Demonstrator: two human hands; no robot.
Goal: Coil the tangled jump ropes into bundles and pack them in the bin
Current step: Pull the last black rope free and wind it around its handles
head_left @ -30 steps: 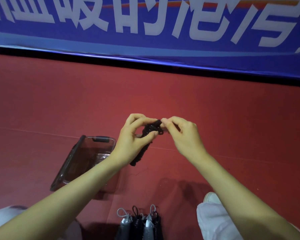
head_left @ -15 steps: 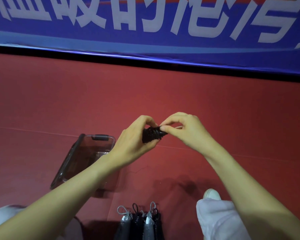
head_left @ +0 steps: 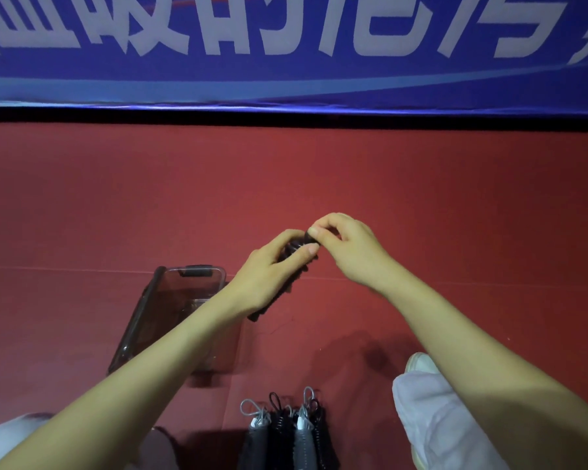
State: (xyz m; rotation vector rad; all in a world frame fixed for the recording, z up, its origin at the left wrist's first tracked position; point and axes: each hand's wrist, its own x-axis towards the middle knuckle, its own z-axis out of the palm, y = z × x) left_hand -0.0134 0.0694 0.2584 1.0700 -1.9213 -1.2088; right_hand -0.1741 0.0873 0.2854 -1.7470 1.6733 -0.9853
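The black jump rope bundle (head_left: 275,301) is held up over the red floor (head_left: 319,184) in the middle of the scene, just right of the bin. The left hand (head_left: 269,276) has fingers and thumb curled round the bundle's length. The right hand (head_left: 350,249) pinches its far end between thumb and forefinger, the other fingers curled in. This rope looks wound, with its end being tucked or tightened, so I judge its coiling nearly finished; it is not yet packed. The smoky clear plastic bin (head_left: 140,320) stands on the floor at left, partly behind the left forearm; whether anything lies in it I cannot tell. Near, at bottom centre, more grey and black jump ropes (head_left: 286,432) lie side by side outside the bin, waiting to go in.
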